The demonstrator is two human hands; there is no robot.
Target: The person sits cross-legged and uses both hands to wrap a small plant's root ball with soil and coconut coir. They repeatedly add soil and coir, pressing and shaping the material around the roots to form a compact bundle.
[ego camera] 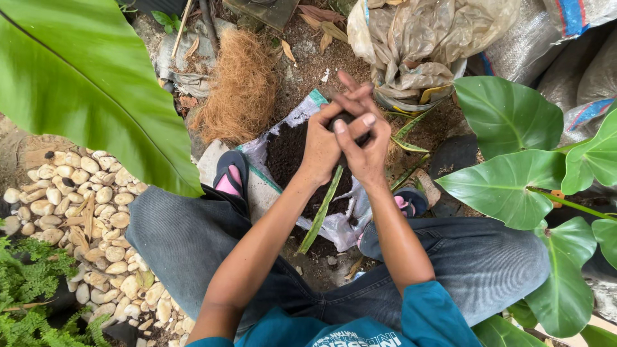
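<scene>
My left hand (320, 142) and my right hand (365, 142) are clasped together above a white bag of dark soil (286, 154). Between them they press a dark clump of soil around the base of a plant cutting. Its long narrow green leaf (319, 212) hangs down from my hands toward my lap. My fingers wrap the clump, so most of it is hidden. I squat with both feet in pink and black sandals (231, 177) beside the bag.
A pile of brown coconut fibre (241, 87) lies left of the soil. A bucket lined with crumpled plastic (418, 48) stands behind. Broad green leaves (508, 154) crowd the right and upper left. Pale pebbles (83, 212) cover the ground on the left.
</scene>
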